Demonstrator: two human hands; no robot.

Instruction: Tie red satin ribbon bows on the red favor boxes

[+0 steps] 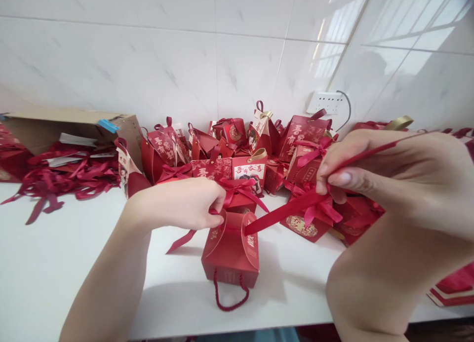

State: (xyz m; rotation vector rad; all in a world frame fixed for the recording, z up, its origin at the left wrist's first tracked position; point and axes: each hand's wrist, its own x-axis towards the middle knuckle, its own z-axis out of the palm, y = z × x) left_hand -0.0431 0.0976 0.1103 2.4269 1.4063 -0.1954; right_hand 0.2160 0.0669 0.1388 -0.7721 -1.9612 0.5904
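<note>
A small red gift box (230, 253) with a twisted cord handle (232, 307) hanging from its near side rests on the white table. Red ribbon (285, 213) runs through the top of the box. My right hand (400, 184), raised to the right, pinches the ribbon's long end between thumb and fingers. At the top left of the box, my left hand (188, 204) is closed on the ribbon's other side. A loose ribbon tail (181, 242) trails below that hand. What lies inside the left fist is mostly hidden.
Behind stand several finished-looking red gift boxes (303, 134), some with bows, against the tiled wall (148, 60). An open cardboard box (70, 117) spills red ribbons (74, 174) on the left. A wall socket (326, 103) is at the back right, and flat red pieces (454, 287) lie at the right edge.
</note>
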